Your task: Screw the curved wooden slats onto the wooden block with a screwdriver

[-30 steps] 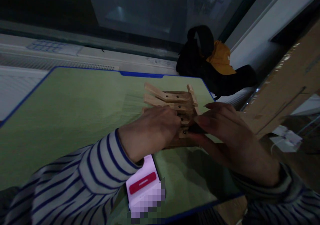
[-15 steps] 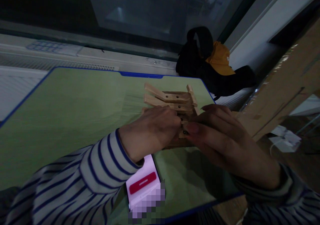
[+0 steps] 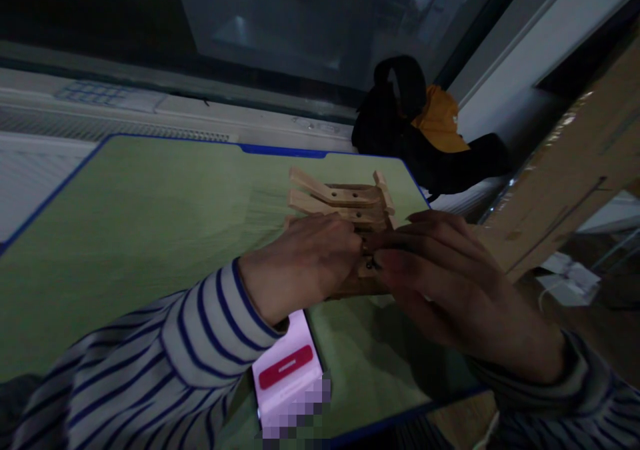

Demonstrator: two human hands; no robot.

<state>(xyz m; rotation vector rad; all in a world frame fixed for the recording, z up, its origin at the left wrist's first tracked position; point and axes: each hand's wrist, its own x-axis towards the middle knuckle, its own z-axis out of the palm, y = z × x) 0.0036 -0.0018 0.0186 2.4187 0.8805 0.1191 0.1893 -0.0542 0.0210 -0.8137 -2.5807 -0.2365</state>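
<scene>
Wooden frame (image 3: 369,201): was set near the worktop's (image 3: 150,237) right edge
Left hand (image 3: 310,257): was closed over the wooden frame
Right hand (image 3: 445,277): mostly hidden dark item (image 3: 376,262) was pinched
Phone (image 3: 280,397): was laid near edge-side, red label (image 3: 286,367) unreadable

1. Two hands: a left hand (image 3: 305,260) and a right hand (image 3: 445,283).
2. Two striped sleeves (image 3: 205,330).
3. One wooden assembly (image 3: 345,197), with two slanted arms (image 3: 306,182) in plain view and a third partly hidden; two holes (image 3: 334,195) in the top arm.
4. One phone (image 3: 287,367).
5. One table (image 3: 175,197).
6. One orange cap (image 3: 440,120).
7. One black bag (image 3: 373,120).
8. One window (image 3: 280,30).
</scene>
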